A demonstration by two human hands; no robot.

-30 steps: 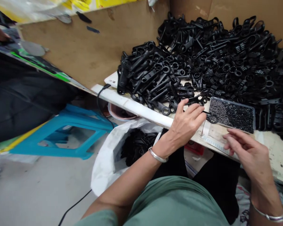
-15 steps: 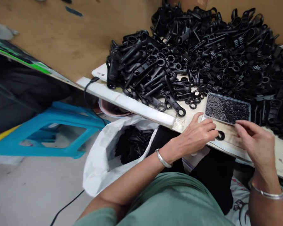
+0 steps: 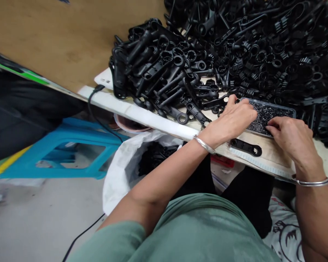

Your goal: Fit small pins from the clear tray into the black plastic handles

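Observation:
A clear shallow box [image 3: 280, 107] of tiny dark and grey parts stands on the bench in front of the big pile. Over its left end is my left hand [image 3: 236, 116], fingers curled down and their tips hidden. My right hand [image 3: 291, 136] reaches in from the right, thumb and forefinger pinched among the small parts; whatever lies between them is too small to make out. A black plastic handle-shaped piece [image 3: 246, 146] with a ring end lies at the bench's front edge, below both hands and touched by neither.
A large heap of black plastic handles and rings [image 3: 235, 54] covers the bench behind the box. White edging [image 3: 142, 116] runs along the front left. Below stand a white sack [image 3: 117, 174] of black parts and a blue stool [image 3: 71, 145]. A cable [image 3: 90, 103] hangs off the edge.
My left hand has left the black piece and moved up and right to the box. My right hand has gone from the box's front edge into the small parts. The view has shifted slightly.

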